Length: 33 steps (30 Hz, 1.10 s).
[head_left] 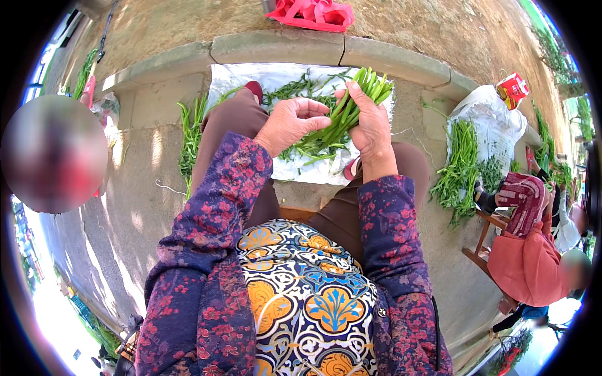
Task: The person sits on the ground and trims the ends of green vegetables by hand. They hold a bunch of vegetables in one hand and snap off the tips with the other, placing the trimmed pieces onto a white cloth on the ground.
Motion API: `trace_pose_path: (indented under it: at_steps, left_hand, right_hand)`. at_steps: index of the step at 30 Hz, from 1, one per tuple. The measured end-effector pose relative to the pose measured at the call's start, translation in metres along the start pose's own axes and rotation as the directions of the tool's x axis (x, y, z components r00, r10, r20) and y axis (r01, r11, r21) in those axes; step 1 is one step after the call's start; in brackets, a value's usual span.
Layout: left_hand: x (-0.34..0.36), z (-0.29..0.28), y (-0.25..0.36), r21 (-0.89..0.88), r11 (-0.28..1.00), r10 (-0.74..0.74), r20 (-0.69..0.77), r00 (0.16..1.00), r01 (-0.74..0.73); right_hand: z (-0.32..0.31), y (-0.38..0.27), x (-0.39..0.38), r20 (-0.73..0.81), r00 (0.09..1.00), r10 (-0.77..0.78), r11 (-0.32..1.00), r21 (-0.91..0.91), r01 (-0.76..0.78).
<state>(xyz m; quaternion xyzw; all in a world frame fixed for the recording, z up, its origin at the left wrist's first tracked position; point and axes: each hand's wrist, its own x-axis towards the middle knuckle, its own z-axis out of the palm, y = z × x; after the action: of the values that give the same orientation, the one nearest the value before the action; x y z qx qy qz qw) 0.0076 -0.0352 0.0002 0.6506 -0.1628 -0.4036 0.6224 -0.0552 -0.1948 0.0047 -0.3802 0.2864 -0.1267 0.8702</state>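
A bunch of long green vegetable stems [351, 108] is gripped in my right hand [370, 128], thumb across the front, cut ends pointing up and to the right. Leafy tips hang from its lower end. My left hand [290, 124] is at the bunch's left side with fingers curled and thumb and fingertips close together; whatever they pinch, if anything, is too small to make out. Beneath both hands a white plastic sheet [229, 74] lies on the pavement, with loose green leaves [291, 91] scattered over it.
Leafy greens [190, 141] lie left of my knee. To the right, a larger pile of greens [463, 156] borders a white sack [492, 119] and red packet [512, 91]. A person in a coral top [523, 266] sits there. A stone curb [276, 49] and red bag [313, 14] lie ahead.
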Motion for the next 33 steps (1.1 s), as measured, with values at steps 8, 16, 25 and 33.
trace_pose_path:
  at_steps: [8,16,25,33]
  left_hand:
    - [0.001,0.006,-0.010,-0.008,0.994,0.112,-0.054,0.992,-0.113]
    - [0.001,0.011,-0.010,0.183,0.978,0.125,-0.140,0.982,-0.098]
    - [-0.001,0.018,-0.011,0.528,0.841,0.299,-0.272,0.915,-0.118]
    - [-0.006,0.000,-0.017,0.273,0.950,0.112,0.144,0.983,-0.149]
  right_hand:
    - [-0.003,0.008,0.000,0.156,0.987,0.024,0.999,0.031,-0.030]
    - [0.000,0.018,-0.002,0.211,0.977,0.023,1.000,-0.012,-0.021]
    - [0.004,0.019,0.002,0.186,0.982,-0.014,0.998,0.062,0.002]
    - [-0.029,-0.007,0.022,0.013,1.000,0.004,0.959,0.284,-0.007]
